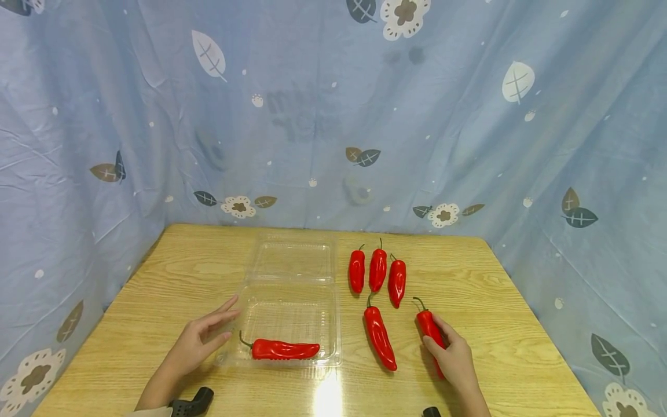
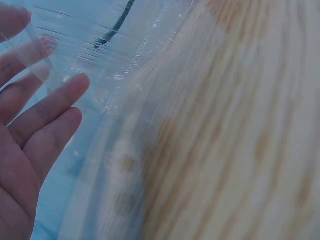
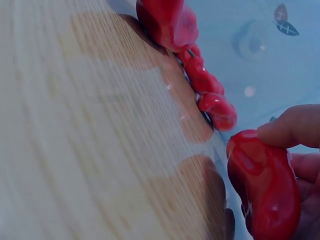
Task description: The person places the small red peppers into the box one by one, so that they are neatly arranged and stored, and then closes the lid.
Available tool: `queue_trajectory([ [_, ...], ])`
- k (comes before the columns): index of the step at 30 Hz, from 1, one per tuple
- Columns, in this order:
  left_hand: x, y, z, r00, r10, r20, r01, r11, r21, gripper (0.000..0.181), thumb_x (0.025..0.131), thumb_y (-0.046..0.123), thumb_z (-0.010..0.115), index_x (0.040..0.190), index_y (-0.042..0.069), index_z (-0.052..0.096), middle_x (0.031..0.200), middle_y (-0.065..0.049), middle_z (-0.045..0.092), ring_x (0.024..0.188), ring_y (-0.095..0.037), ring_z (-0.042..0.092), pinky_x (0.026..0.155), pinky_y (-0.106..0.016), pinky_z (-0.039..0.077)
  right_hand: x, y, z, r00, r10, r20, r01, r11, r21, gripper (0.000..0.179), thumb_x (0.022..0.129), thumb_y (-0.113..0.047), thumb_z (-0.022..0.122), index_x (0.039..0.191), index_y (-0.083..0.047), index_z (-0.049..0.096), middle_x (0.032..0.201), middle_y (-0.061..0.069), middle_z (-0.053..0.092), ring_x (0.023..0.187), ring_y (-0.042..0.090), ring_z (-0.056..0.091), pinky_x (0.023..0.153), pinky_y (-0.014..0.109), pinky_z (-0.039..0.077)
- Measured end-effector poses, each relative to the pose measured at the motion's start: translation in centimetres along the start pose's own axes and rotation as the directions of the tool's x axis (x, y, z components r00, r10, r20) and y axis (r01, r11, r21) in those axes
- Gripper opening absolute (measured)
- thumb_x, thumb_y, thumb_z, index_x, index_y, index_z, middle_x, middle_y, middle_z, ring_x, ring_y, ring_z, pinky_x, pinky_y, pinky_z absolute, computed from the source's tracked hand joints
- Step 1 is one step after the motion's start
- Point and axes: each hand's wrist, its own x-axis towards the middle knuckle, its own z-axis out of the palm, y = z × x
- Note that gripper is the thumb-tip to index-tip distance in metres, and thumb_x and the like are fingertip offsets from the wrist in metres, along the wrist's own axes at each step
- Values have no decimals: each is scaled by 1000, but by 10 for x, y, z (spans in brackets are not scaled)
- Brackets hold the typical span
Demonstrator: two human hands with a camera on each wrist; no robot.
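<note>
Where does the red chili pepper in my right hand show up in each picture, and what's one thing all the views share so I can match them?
Head: the red chili pepper is low and right of centre, gripped by the right hand.
Left wrist: not in it.
Right wrist: lower right, large, with the hand at the right edge.
Shared landmark: the wood-grain table, visible in all three.

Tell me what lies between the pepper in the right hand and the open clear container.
One loose red pepper lies on the table between the held pepper in the right hand and the clear container. The lid is folded back, leaving the top open; another pepper lies inside along the near side.
</note>
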Motion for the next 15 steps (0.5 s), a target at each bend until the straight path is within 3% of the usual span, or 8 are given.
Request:
queue_trajectory([
  [4,0,1,0,1000,-1,-4,1,1000,-5,40,88,-10,57,127,-14,50,144,-36,30,135,-4,38,103,-12,37,0,0,-1,1000,3,-8,-3,1000,15,57,90,-18,64,141,-3,44,136,27,50,119,39,53,89,36,52],
  [10,0,1,1,1000,-2,-11,3,1000,4,40,88,-10,58,127,-14,51,144,-36,31,135,-3,37,103,-11,36,2,0,1,999,1,-35,2,995,104,57,90,-20,65,140,-2,44,139,25,48,124,34,50,81,4,42],
  [12,0,1,1,1000,-3,-13,3,1000,6,40,88,-10,58,126,-14,51,144,-36,31,135,-3,37,103,-11,36,2,-1,1,999,12,-39,-6,990,143,57,90,-21,65,140,-3,45,140,23,47,123,24,51,79,-2,38],
  [15,0,1,1,1000,0,-14,1,1000,9,39,88,-10,58,126,-14,51,144,-36,31,135,-3,37,103,-10,37,3,-1,1,999,30,-35,-22,980,197,56,90,-21,65,140,-4,45,142,21,46,114,-1,51,80,-3,38],
])
